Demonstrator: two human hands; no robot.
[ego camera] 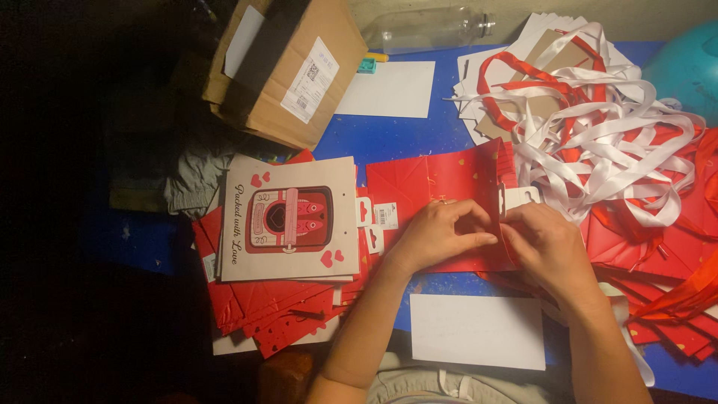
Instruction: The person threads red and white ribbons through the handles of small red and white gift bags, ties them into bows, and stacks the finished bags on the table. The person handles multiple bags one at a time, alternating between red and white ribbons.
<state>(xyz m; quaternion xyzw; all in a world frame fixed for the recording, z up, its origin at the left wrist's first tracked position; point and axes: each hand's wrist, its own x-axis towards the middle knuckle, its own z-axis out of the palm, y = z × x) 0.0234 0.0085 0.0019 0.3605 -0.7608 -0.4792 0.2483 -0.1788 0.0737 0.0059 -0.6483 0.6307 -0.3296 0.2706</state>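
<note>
Warm, dim light falls mainly on the centre and toward three o'clock, where the white ribbons (598, 127) are brightest, almost glaring. From seven to eleven o'clock the frame sinks into near-black shadow. The blue tabletop (389, 138) looks saturated. Detail is soft and slightly grainy, with a mild blur on both hands.

Paper, card, ribbon and plastic on a blue tabletop

The flat red paper gift bag (441, 187) looks smooth and faintly glossy; the white and red ribbons (598, 127) have a satin sheen; the brown corrugated cardboard box (288, 67) is matt; the clear plastic bottle (426, 30) shines.
</note>
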